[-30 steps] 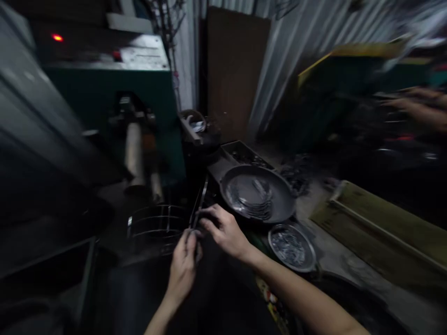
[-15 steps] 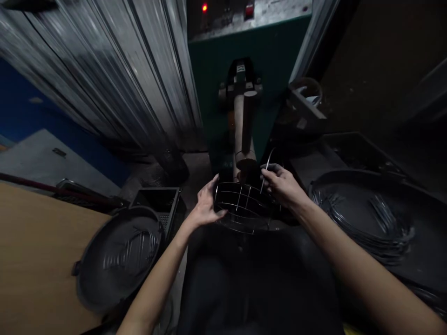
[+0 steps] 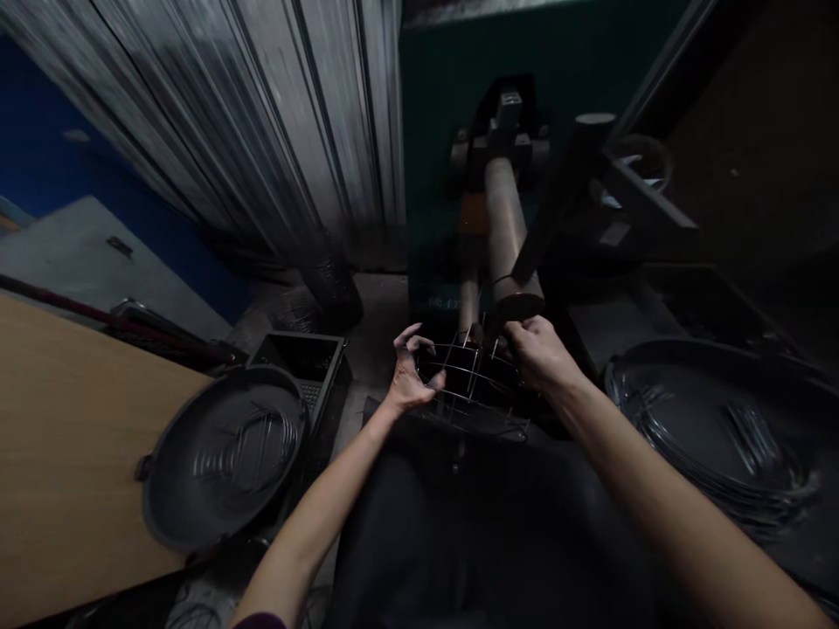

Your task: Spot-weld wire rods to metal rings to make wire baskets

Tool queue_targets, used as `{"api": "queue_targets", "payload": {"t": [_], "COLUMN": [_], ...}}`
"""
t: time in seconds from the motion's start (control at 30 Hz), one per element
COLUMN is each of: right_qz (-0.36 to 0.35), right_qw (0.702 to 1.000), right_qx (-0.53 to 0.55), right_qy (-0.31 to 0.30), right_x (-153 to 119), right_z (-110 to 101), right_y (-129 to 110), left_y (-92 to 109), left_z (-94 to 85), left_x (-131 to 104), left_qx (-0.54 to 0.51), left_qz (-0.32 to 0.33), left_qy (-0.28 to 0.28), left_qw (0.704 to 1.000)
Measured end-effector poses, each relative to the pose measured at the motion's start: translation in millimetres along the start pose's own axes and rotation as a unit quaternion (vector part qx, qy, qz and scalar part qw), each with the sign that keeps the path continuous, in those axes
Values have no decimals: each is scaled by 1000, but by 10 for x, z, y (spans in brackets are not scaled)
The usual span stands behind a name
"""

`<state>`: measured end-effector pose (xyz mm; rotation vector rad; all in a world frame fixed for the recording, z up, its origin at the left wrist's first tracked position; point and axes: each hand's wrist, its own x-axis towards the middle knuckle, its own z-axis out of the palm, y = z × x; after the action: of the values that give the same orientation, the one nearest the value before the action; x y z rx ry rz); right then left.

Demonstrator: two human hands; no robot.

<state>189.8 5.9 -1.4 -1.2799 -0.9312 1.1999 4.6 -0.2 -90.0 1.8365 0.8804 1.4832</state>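
A round wire frame [image 3: 473,374] of thin crossing wires sits below the machine's upper bar, by the lower rod's tip. Around its left side curls my left hand [image 3: 412,371], fingers at the far side and thumb at the near side. My right hand [image 3: 541,354] is closed at the frame's right, close under the end of the thick cylindrical bar [image 3: 508,231]. A thin wire is pinched in it, mostly hidden by the fingers. The lower rod [image 3: 469,301] ends just behind the wire frame.
A green machine body [image 3: 433,131] stands ahead. On the left are a round black pan [image 3: 176,489] with bent wires and a black crate [image 3: 337,354]. At right, a larger dark pan [image 3: 695,376] holds wire rings and short wire pieces. A slanted post [image 3: 564,192] rises beside the bar.
The view has shifted, so the machine appears further right. My right hand has brought the curved wire in against the frame beneath the bar. My left hand stays on the frame's left side.
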Motion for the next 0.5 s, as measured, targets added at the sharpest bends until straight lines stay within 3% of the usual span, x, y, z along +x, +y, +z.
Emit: {"api": "queue_targets", "payload": {"t": [0.27,0.5], "right_qz": [-33,-54], "right_qw": [998,998], "right_qx": [-50,4], "right_qy": [20,-7], "right_x": [43,202], "right_z": [68,21], "right_y": [-47,168], "left_y": [-68,-102], "left_z": [-37,-49], "left_x": [94,114], "left_qx": [-2,-31], "left_qz": [-9,-14], "left_qy": [-3,-8], "left_qw": [1000,999]}}
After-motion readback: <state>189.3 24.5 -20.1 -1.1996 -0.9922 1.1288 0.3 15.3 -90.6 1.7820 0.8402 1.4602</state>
